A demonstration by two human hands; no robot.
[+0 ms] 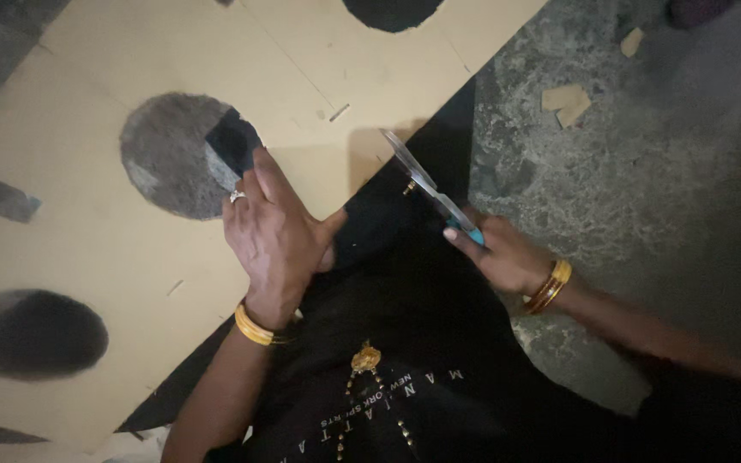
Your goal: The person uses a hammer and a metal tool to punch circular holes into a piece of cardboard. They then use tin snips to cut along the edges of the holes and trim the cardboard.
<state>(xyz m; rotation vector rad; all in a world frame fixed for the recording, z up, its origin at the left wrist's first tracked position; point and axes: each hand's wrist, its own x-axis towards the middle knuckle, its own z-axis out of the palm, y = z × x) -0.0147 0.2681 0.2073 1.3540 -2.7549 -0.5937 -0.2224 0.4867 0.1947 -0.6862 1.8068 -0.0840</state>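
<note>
The cardboard sheet (130, 249), with round cut-outs, lies on the floor. The left hand (272, 236) presses flat on it, fingers extended, holding nothing. To its right, the right hand (503, 253) grips closed around blue-handled scissors (429, 184), blades at the sheet's edge.

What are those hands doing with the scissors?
The right hand holds blue-handled scissors, blades open at the edge of a big tan cardboard sheet. The left hand presses flat on the sheet beside a round cut-out hole. Cardboard scraps lie on the grey floor.
</note>
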